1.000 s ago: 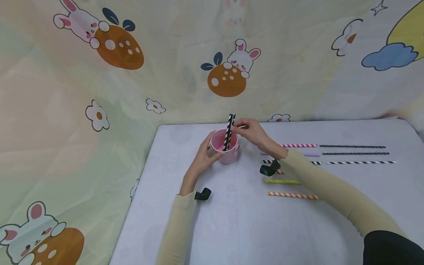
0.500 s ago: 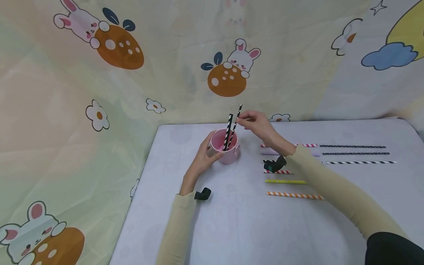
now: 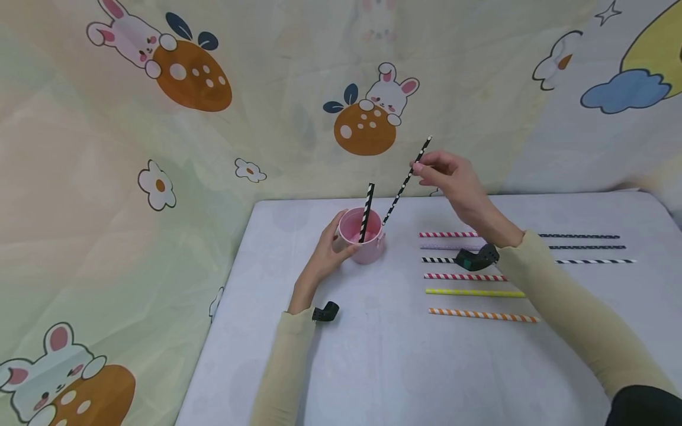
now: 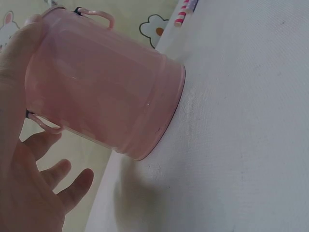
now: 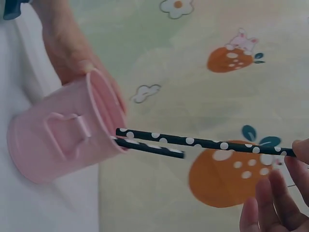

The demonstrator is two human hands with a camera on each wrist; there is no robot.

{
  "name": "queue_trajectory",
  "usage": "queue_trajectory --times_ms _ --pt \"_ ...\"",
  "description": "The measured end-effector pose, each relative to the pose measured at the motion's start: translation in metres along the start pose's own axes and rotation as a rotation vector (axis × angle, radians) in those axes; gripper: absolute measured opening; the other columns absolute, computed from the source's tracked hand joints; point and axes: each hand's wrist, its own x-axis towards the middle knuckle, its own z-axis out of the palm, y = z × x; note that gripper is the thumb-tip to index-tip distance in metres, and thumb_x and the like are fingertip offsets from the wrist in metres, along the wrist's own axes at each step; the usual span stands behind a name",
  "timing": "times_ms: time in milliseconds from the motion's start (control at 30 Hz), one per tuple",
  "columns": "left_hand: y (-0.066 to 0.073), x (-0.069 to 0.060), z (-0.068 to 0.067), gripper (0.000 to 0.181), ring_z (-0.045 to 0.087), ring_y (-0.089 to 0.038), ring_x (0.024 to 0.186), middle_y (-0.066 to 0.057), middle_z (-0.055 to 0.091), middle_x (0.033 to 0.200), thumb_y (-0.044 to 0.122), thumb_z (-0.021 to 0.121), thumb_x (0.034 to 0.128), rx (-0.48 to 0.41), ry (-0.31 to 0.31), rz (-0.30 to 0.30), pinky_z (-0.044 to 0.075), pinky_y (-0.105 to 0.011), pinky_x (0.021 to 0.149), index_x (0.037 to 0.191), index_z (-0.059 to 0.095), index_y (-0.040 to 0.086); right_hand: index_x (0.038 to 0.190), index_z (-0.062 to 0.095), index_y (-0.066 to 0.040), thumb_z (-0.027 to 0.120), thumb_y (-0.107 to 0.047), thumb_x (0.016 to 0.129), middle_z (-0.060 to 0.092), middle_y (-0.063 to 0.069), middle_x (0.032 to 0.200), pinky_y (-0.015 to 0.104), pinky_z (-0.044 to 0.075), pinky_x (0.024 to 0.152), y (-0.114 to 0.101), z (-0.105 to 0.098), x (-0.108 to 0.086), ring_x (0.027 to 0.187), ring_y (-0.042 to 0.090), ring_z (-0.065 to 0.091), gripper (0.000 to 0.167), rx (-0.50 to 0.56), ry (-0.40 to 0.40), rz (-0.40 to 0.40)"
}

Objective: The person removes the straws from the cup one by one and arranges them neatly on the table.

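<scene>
My left hand (image 3: 324, 254) grips a small pink bucket (image 3: 369, 254) by its rim, with the thumb and fingers on opposite sides. Inside the bucket leans a black straw with white stripes (image 3: 366, 207), its upper part sticking out. Between thumb and fingertips of my right hand (image 3: 455, 180) is a black straw with white dots (image 3: 401, 190), pinched near its upper end and slanting down to the left. Its lower end is close to the bucket's mouth; in the right wrist view the dotted straw (image 5: 207, 143) appears clear of the inside.
Right of the bucket, straws lie in rows: pink-striped (image 3: 446, 235), lilac (image 3: 447, 247), black-striped (image 3: 437, 260), red-striped (image 3: 463, 277), yellow (image 3: 474, 293) and orange-striped (image 3: 482, 315). Farther right are several black-and-white straws (image 3: 586, 247), partly behind the right forearm. A printed curtain (image 3: 298, 118) hangs behind the table.
My right hand has drawn the dotted straw up and to the right, out of the bucket. The left hand and bucket stay put, with the striped straw still inside.
</scene>
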Motion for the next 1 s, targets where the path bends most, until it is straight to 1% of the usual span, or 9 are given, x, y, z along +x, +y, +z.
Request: queue_trajectory --times_ms 100,200,300,367,467,633,800,867,1000 --pt "0.0 0.0 0.001 0.086 0.024 -0.018 0.152 0.011 0.031 0.162 0.038 0.074 0.0884 -0.007 -0.003 -0.007 0.031 -0.055 0.119 0.158 0.023 0.04 0.113 0.068 -0.007 0.068 -0.026 0.096 0.067 0.0 0.114 0.023 0.052 0.088 -0.011 -0.013 -0.009 0.106 0.019 0.06 0.025 0.029 0.0 -0.025" --pt "0.001 0.001 0.001 0.087 0.023 -0.02 0.152 0.007 0.031 0.163 0.031 0.075 0.0887 -0.019 -0.007 0.002 0.03 -0.057 0.119 0.159 0.024 0.036 0.113 0.067 -0.004 0.067 -0.023 0.097 0.069 0.0 0.117 0.022 0.051 0.089 -0.019 -0.028 -0.019 0.109 0.018 0.062 0.025 -0.009 -0.02 -0.036" --pt "0.0 0.001 0.002 0.087 0.024 -0.024 0.152 0.003 0.033 0.162 0.026 0.075 0.0888 -0.034 -0.008 0.023 0.029 -0.061 0.119 0.159 0.025 0.031 0.115 0.066 -0.003 0.066 -0.023 0.098 0.071 -0.003 0.119 0.017 0.05 0.089 -0.025 -0.043 -0.031 0.111 0.014 0.063 0.027 -0.108 -0.054 -0.018" --pt "0.0 0.001 0.002 0.086 0.025 -0.022 0.152 0.005 0.033 0.162 0.028 0.074 0.0887 -0.027 -0.009 0.023 0.03 -0.059 0.119 0.159 0.025 0.032 0.116 0.066 -0.005 0.066 -0.024 0.098 0.07 -0.004 0.119 0.014 0.05 0.089 -0.027 -0.053 -0.039 0.109 0.011 0.064 0.026 -0.209 -0.084 -0.009" --pt "0.0 0.001 0.002 0.086 0.025 -0.02 0.152 0.007 0.033 0.161 0.035 0.074 0.0887 -0.011 -0.011 0.019 0.031 -0.058 0.119 0.159 0.024 0.034 0.114 0.068 -0.009 0.066 -0.024 0.098 0.068 -0.001 0.116 0.01 0.049 0.086 -0.028 -0.068 -0.053 0.104 0.009 0.062 0.021 -0.367 -0.122 -0.016" --pt "-0.001 -0.001 0.003 0.089 0.027 -0.019 0.151 0.009 0.034 0.16 0.062 0.07 0.0848 0.004 -0.009 0.016 0.032 -0.057 0.118 0.158 0.025 0.036 0.107 0.069 -0.017 0.071 -0.021 0.095 0.064 -0.001 0.111 0.004 0.042 0.085 -0.028 -0.091 -0.075 0.101 -0.001 0.056 0.013 -0.634 -0.168 -0.025" --pt "-0.001 -0.003 0.002 0.095 0.028 -0.019 0.151 0.009 0.034 0.16 0.075 0.065 0.08 0.016 -0.009 0.013 0.033 -0.057 0.117 0.158 0.025 0.037 0.107 0.069 -0.023 0.078 -0.016 0.088 0.065 -0.008 0.107 0.001 0.039 0.084 -0.027 -0.112 -0.098 0.098 -0.007 0.052 0.022 -0.809 -0.222 -0.087" --pt "-0.001 -0.002 0.001 0.093 0.027 -0.019 0.151 0.01 0.034 0.16 0.073 0.066 0.0812 0.016 -0.006 0.017 0.033 -0.058 0.117 0.158 0.025 0.038 0.108 0.069 -0.025 0.079 -0.019 0.087 0.066 -0.01 0.107 0.006 0.043 0.085 -0.027 -0.119 -0.104 0.1 -0.002 0.054 0.024 -0.892 -0.23 -0.084" --pt "0.0 0.001 0.0 0.089 0.025 -0.02 0.151 0.01 0.033 0.161 0.068 0.067 0.0833 0.015 -0.007 0.015 0.032 -0.058 0.117 0.157 0.025 0.041 0.108 0.069 -0.021 0.08 -0.023 0.087 0.067 -0.003 0.113 0.034 0.053 0.089 -0.021 -0.129 -0.115 0.107 0.015 0.058 0.024 -1.042 -0.258 0.003"
